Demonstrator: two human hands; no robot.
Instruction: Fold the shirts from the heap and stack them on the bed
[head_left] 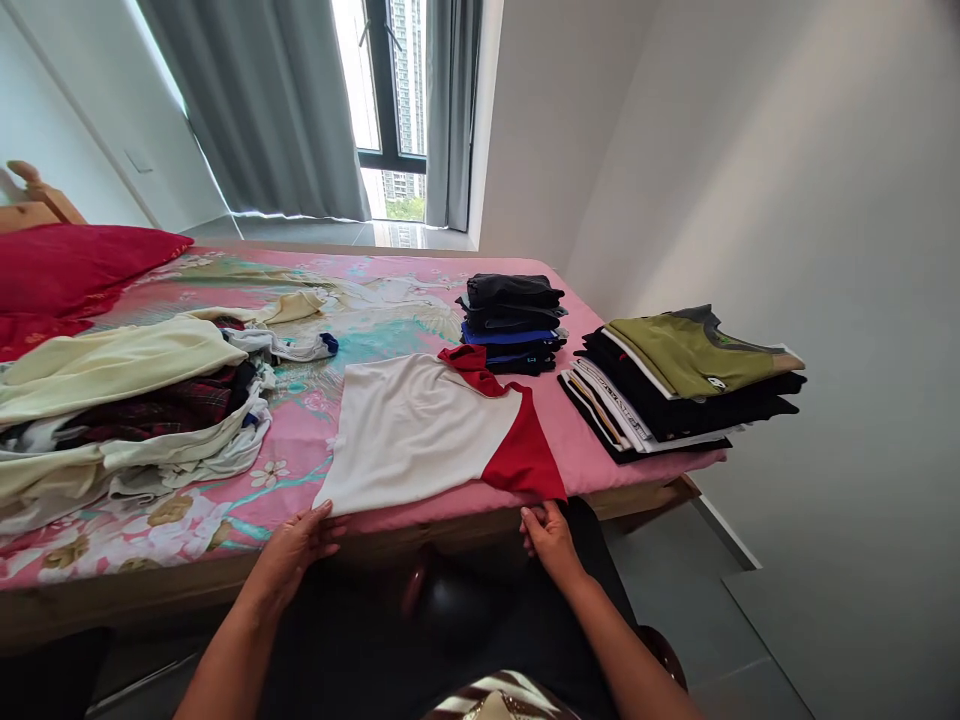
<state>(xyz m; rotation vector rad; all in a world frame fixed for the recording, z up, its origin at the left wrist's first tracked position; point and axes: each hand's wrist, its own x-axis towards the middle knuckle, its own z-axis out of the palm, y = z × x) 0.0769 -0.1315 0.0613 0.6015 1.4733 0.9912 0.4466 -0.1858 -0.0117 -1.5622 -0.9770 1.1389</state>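
A white T-shirt (412, 435) with red sleeves and a red collar lies spread sideways along the front edge of the bed. My left hand (298, 540) pinches its white hem corner at the near left. At the near right, my right hand (551, 540) holds the edge of the red sleeve between thumb and fingers. The shirt's collar end points right, toward the stacks of folded clothes. Slight wrinkles run across the white body.
Left of the shirt is a loose heap of clothes (127, 400). Behind it on the right stands a dark folded stack (514, 325); farther right, a folded shirt stack (667, 385) sits near the bed's edge. A red pillow (75, 270) lies at far left.
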